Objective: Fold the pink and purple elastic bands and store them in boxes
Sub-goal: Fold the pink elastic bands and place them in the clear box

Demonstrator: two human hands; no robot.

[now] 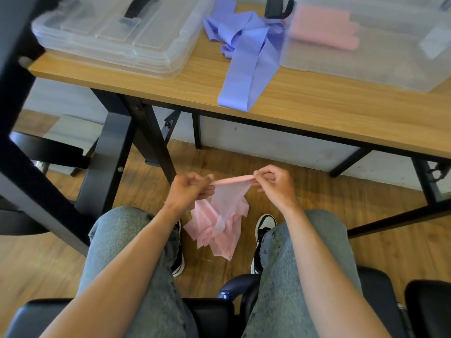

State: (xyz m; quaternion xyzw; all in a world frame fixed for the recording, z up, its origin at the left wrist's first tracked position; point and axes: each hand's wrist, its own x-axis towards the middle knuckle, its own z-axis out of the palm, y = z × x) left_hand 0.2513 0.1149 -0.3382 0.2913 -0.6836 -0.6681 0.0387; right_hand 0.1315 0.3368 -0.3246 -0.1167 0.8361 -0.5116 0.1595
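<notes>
A pink elastic band (220,218) hangs in loose folds between my knees, below the table's edge. My left hand (189,190) and my right hand (273,182) each pinch its top edge, which is stretched level between them. A heap of purple elastic bands (241,50) lies on the wooden table (317,103), one strip reaching toward the front edge. A clear plastic box (366,50) at the table's right holds folded pink bands (324,28).
Stacked clear lids (117,35) with a black handle lie on the table's left. Black table legs (114,152) stand to my left and right. I sit on a black chair (207,313), feet on the wooden floor (366,215).
</notes>
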